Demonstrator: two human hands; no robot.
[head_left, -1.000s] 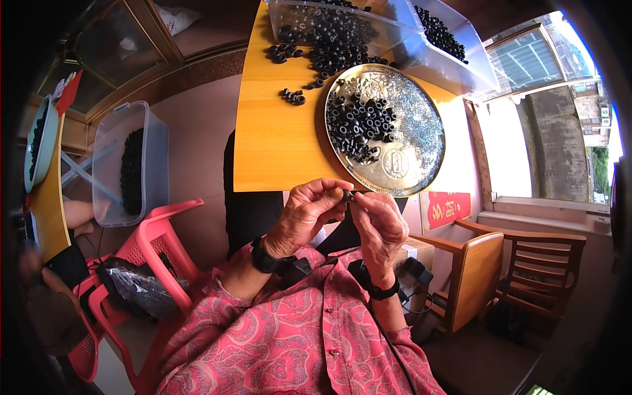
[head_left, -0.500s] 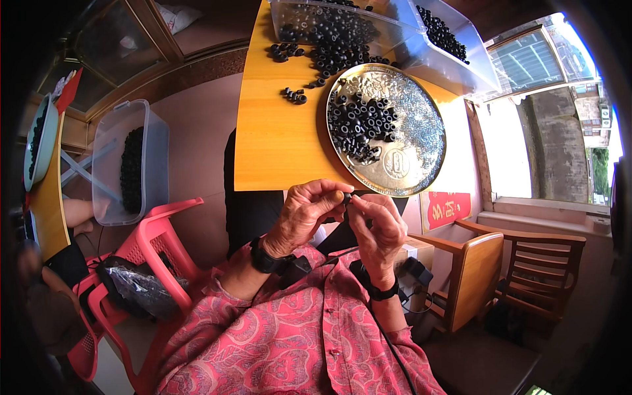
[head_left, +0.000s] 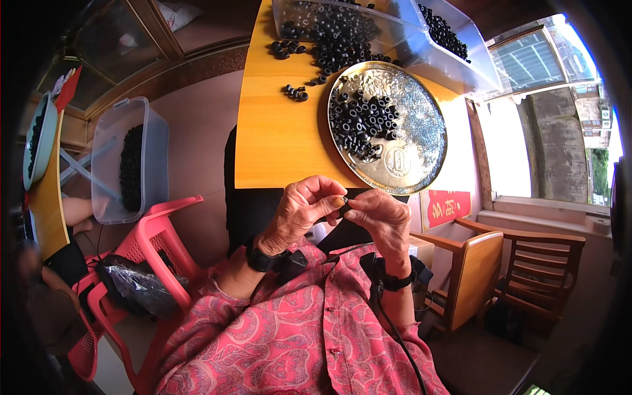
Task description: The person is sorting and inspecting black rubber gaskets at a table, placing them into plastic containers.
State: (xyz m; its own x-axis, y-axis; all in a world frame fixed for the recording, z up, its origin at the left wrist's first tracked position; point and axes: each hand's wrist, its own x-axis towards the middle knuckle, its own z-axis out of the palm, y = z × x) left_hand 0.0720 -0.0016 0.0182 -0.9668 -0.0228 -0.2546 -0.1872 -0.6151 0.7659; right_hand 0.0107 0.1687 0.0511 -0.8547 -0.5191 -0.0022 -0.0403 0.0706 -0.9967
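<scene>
Between the fingertips of both hands, just off the table's near edge, is a small black ring-shaped piece [head_left: 345,205], mostly covered by the fingers. My left hand [head_left: 308,205] pinches it from the left with thumb and forefinger. From the right, my right hand [head_left: 380,218] closes thumb and fingers on the same piece. Beyond the hands, a round shiny metal tray [head_left: 421,148] rests on the table, its near rim reaching the table edge. A heap of small black rings [head_left: 362,122] lies on the tray's left half.
The yellow wooden table [head_left: 270,145] carries loose black rings [head_left: 295,93] and a clear plastic bin [head_left: 454,72]. On the left stand another clear bin [head_left: 151,171], a red plastic chair [head_left: 155,240] and another person's arm [head_left: 78,214]. A wooden chair [head_left: 484,276] is at right.
My right hand has turned, its wrist swinging outward to the right, with its fingers still at the black piece. My left hand has hardly moved.
</scene>
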